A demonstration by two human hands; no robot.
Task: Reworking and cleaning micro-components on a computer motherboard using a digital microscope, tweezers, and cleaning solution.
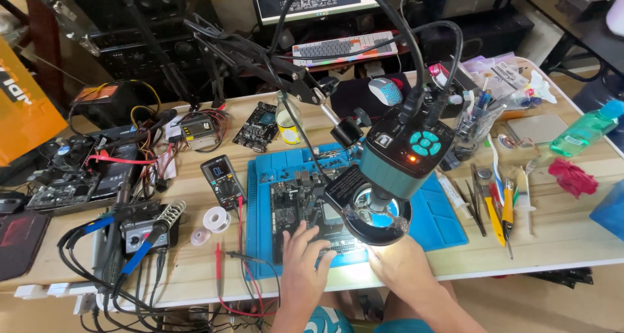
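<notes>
Left hand (304,258) spread flat on dark circuit board (300,206) atop blue mat (442,222), gripping nothing. Right hand (400,263) under lit microscope ring (377,217), grip impossible to tell. Green bottle (585,128) with pale label far right on tabletop (559,235).

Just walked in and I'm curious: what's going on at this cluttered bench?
A person is bent over a dark circuit board that lies on a blue work mat. The left hand rests fingers on the board's near edge; the right hand sits at the mat's front edge, under a lit camera microscope on an arm. A multimeter lies left of the mat, tweezers and hand tools to its right.
</notes>
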